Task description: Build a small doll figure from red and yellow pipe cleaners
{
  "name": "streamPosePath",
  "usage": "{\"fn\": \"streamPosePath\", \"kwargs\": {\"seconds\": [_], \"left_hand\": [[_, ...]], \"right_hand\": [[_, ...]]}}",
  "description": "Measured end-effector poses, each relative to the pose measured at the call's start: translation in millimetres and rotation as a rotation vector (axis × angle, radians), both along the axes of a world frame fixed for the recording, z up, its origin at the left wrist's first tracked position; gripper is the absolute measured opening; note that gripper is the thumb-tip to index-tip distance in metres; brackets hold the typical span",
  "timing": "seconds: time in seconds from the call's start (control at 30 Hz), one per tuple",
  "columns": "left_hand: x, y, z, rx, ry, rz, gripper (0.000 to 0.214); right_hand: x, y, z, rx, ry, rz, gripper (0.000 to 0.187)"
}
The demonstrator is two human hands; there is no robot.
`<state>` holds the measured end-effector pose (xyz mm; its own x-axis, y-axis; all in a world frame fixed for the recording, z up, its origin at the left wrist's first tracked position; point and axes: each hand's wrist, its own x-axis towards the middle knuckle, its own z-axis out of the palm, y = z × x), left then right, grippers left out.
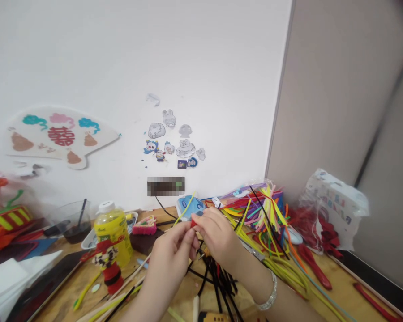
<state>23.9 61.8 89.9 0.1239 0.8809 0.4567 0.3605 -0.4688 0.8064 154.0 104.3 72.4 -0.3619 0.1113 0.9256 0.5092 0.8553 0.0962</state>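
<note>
My left hand (pixel 175 252) and my right hand (pixel 220 235) meet above the middle of the table. A small red piece (pixel 193 222) is pinched between the fingertips of both; most of it is hidden, so its kind is unclear. Below the hands lies a bundle of black pipe cleaners (pixel 218 286). Scissors (pixel 253 251) lie beside my right wrist, partly covered. Left of my left hand stands a small red figure (pixel 112 273) made of fuzzy stems.
A yellow drink bottle (pixel 112 230) and a plastic cup (pixel 75 226) with dark liquid stand on the left. Colourful pipe cleaners (pixel 265 210) heap at the right, near red balloons (pixel 314 264) and a white bag (pixel 339 205). A white wall (pixel 221 67) closes off the back.
</note>
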Motion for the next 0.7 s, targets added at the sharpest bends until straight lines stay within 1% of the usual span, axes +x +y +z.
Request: {"fn": "streamPosePath", "kwargs": {"seconds": [0.03, 0.1, 0.2, 0.27, 0.33, 0.4, 0.47, 0.5, 0.6, 0.7], "left_hand": [[-1, 0, 1.0, -0.014, -0.009, -0.015, 0.024], [-4, 3, 3.5, -0.042, -0.005, -0.056, 0.024], [-9, 9, 6.1, -0.082, -0.016, -0.138, 0.023], [-13, 14, 5.0, -0.092, -0.035, -0.18, 0.02], [-15, 18, 1.3, -0.057, -0.028, -0.162, 0.02], [-17, 22, -3.1, 0.046, 0.053, -0.043, 0.02], [-19, 23, -6.1, 0.202, 0.192, 0.085, 0.015], [-20, 24, -6.5, 0.288, 0.262, 0.126, 0.012], [-25, 23, -3.1, 0.503, 0.384, 0.172, 0.013], [-37, 21, 3.9, 0.591, 0.437, 0.188, 0.016]], "right_hand": [[1, 0, 0.8, -0.015, 0.001, 0.018, 0.021], [3, 1, 4.5, -0.092, 0.001, 0.084, 0.021], [10, 1, 13.1, -0.281, -0.019, 0.195, 0.018], [12, 0, 17.6, -0.412, -0.012, 0.205, 0.016], [12, -1, 18.9, -0.527, 0.035, 0.175, 0.013], [8, -2, 17.1, -0.606, 0.094, 0.14, 0.011], [3, -2, 13.8, -0.637, 0.132, 0.117, 0.009], [0, -3, 12.1, -0.64, 0.145, 0.112, 0.009], [-5, -6, 9.4, -0.622, 0.164, 0.127, 0.011], [-4, -8, 11.2, -0.6, 0.177, 0.157, 0.018]]}}
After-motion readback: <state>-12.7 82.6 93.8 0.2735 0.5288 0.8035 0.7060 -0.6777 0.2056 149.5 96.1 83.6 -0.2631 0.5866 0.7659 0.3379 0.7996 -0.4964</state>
